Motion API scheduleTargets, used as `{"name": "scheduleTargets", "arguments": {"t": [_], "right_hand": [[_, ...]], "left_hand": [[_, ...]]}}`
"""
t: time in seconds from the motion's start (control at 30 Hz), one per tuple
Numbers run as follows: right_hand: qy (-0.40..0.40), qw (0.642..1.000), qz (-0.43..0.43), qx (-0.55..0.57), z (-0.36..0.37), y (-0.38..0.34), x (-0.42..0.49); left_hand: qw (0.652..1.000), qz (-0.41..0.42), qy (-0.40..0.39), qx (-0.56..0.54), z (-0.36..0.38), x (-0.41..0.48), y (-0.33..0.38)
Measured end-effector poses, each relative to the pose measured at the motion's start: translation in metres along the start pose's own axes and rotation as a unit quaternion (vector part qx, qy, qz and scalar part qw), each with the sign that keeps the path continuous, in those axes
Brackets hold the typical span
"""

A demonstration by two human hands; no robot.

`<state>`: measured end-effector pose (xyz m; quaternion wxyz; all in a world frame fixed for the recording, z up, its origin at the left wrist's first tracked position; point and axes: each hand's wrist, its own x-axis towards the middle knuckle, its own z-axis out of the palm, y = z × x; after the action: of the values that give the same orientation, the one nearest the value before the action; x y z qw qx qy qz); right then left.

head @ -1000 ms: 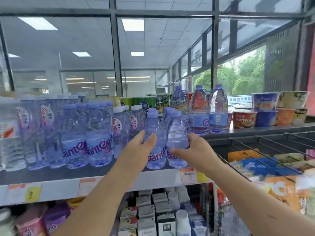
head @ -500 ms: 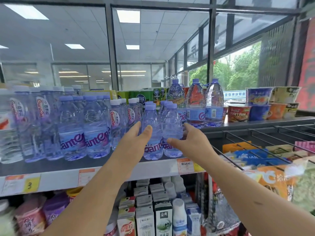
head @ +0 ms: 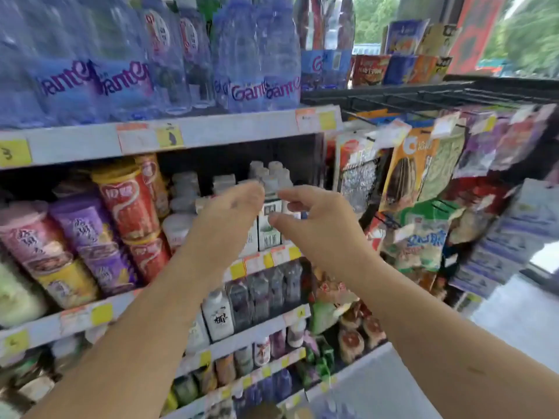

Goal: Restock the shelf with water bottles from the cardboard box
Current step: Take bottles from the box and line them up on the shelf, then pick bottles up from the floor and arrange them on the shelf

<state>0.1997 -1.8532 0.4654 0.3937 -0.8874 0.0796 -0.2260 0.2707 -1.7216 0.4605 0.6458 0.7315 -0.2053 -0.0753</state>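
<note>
A tall shelving unit [head: 75,144] fills the left and middle of the view. Its tiers are edged with pale grey rails carrying yellow and orange price tags [head: 169,136]. Just right of the shelving unit a black wire rack [head: 423,96] juts out, hung with snack bags [head: 420,176]. Above that rack a window [head: 367,28] shows green trees [head: 527,34] in daylight, beside a red patterned panel [head: 478,28]. Below the unit's right end lies pale grey floor [head: 514,325], brightly lit.

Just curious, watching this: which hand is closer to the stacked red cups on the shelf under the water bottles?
Left. The left hand is just to the right of the red cups; the right hand is farther right, beyond the left one.
</note>
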Motion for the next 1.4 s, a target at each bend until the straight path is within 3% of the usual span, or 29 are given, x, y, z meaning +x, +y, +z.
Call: {"name": "scheduleTargets", "arguments": {"t": [0.3,0.6,0.7,0.9,1.0,1.1,1.23,1.4], "right_hand": [[-0.062,0.978,0.199,-0.019,0.088,0.144,-0.126],[-0.093,0.927,0.361,-0.051,0.147,0.346,-0.231],[-0.151,0.9,0.406,-0.045,0.18,0.419,-0.274],[-0.309,0.874,0.36,-0.103,0.279,0.513,-0.328],[-0.339,0.872,0.32,-0.147,0.321,0.533,-0.337],[-0.336,0.878,0.29,-0.177,0.353,0.542,-0.345],[-0.277,0.899,0.272,-0.203,0.379,0.556,-0.355],[-0.23,0.914,0.262,-0.21,0.4,0.551,-0.367]], "left_hand": [[0.977,-0.187,-0.091,0.045,0.03,-0.08,-0.187],[0.941,-0.315,-0.116,0.043,0.113,-0.138,-0.376],[0.93,-0.351,-0.092,0.049,0.143,-0.155,-0.433],[0.912,-0.405,-0.027,0.049,0.171,-0.177,-0.526],[0.908,-0.39,0.067,0.139,0.143,-0.193,-0.567],[0.89,-0.395,0.096,0.208,0.101,-0.227,-0.61],[0.879,-0.427,0.082,0.197,0.077,-0.262,-0.657],[0.888,-0.384,0.103,0.229,0.076,-0.276,-0.692]]}}
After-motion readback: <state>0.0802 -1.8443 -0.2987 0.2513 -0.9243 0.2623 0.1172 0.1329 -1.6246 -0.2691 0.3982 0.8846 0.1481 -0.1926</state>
